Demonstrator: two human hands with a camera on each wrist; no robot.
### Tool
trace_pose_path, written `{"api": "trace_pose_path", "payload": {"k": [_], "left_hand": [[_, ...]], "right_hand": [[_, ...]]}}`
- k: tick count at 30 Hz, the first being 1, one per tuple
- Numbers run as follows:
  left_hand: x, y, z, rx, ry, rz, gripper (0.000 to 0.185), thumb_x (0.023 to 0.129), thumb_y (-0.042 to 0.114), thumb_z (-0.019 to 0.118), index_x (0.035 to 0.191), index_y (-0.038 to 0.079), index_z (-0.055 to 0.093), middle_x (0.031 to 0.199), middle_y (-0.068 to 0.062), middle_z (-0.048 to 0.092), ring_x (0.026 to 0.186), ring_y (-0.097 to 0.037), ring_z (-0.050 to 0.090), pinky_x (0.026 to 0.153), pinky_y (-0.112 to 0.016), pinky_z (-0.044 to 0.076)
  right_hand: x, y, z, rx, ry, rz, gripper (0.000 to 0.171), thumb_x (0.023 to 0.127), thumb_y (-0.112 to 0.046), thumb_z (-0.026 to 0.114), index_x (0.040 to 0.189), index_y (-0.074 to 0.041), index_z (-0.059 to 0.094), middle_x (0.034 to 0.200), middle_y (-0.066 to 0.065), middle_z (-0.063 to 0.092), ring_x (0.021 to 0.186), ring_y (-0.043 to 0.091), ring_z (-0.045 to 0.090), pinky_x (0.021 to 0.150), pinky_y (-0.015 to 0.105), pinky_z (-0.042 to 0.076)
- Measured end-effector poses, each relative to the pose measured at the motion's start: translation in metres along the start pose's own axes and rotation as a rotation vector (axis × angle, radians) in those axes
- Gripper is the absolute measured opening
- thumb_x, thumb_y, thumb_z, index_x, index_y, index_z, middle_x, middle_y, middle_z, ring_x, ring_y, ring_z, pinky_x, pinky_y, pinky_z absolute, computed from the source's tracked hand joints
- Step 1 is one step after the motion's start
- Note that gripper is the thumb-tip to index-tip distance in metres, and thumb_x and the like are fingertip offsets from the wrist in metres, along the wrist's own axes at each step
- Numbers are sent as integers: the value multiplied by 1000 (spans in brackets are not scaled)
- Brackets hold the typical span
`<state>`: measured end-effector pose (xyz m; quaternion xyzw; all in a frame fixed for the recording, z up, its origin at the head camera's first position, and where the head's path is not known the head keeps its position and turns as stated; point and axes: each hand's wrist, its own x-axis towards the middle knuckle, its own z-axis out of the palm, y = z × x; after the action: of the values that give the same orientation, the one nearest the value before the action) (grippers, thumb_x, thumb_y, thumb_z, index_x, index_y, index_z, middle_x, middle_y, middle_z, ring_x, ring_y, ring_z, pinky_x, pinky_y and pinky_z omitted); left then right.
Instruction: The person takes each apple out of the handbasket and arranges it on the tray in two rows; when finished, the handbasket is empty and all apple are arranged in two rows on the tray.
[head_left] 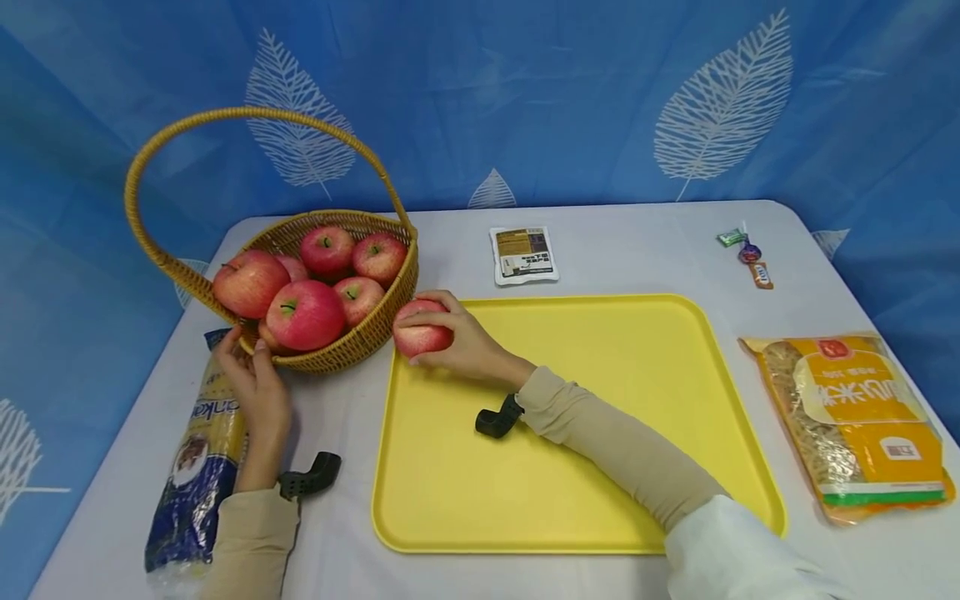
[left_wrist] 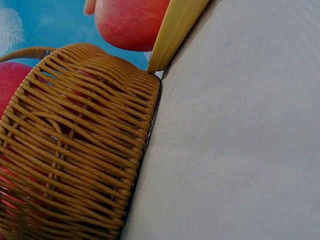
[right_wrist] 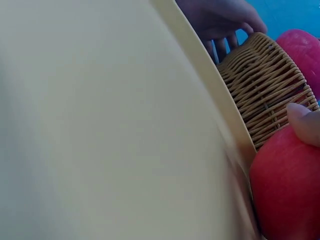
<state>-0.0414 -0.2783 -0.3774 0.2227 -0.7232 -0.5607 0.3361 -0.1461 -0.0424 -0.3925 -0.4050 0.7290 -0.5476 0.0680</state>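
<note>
My right hand [head_left: 465, 342] grips a red apple [head_left: 422, 327] over the far left corner of the yellow tray [head_left: 577, 433]. In the right wrist view the thumb lies on that apple [right_wrist: 287, 187], close to the tray's edge. A wicker basket [head_left: 352, 350] with a tall hooped handle stands left of the tray and holds several apples [head_left: 306, 315]. On its near left side my left hand [head_left: 258, 392] holds the rim, thumb and fingers at the weave. The left wrist view shows the basket's woven wall [left_wrist: 75, 145]; the left hand itself is out of that frame.
A blue and gold packet [head_left: 198, 475] lies beside my left forearm. Behind the tray is a small white and brown sachet [head_left: 523, 254]. Wrapped candies [head_left: 750, 254] lie at the far right, with an orange bag of dried noodles [head_left: 847, 417] nearer.
</note>
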Motion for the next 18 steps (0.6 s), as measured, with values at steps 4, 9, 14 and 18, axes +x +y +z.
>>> {"api": "trace_pose_path", "payload": {"k": [4, 9, 14, 18], "left_hand": [[-6, 16, 2, -3, -10, 7, 37, 95, 12, 35, 131, 2, 29, 138, -15, 31, 124, -19, 34, 103, -23, 27], [-5, 14, 2, 5, -10, 13, 38, 96, 12, 34, 131, 2, 29, 138, -15, 30, 122, -19, 34, 101, -22, 27], [0, -3, -1, 30, -7, 3, 37, 96, 18, 35, 132, 10, 30, 138, -8, 30, 123, -14, 34, 103, -23, 27], [1, -8, -1, 35, -4, 12, 36, 97, 20, 35, 132, 12, 31, 137, -7, 32, 123, -13, 35, 103, -23, 28]], "right_hand": [[0, 0, 1, -59, -22, 14, 44, 70, -17, 77, 112, -16, 64, 138, 11, 34, 129, 18, 31, 96, 30, 41], [1, -2, 1, -142, -68, 10, 45, 72, -19, 75, 116, -19, 62, 143, 9, 30, 131, 21, 26, 98, 34, 39], [0, -4, 0, -191, -86, -12, 49, 72, -23, 76, 118, -21, 60, 144, 11, 27, 134, 22, 22, 101, 38, 36], [-2, -5, -2, -207, -91, -10, 55, 74, -28, 74, 125, -23, 55, 146, 12, 23, 135, 25, 23, 102, 38, 35]]}}
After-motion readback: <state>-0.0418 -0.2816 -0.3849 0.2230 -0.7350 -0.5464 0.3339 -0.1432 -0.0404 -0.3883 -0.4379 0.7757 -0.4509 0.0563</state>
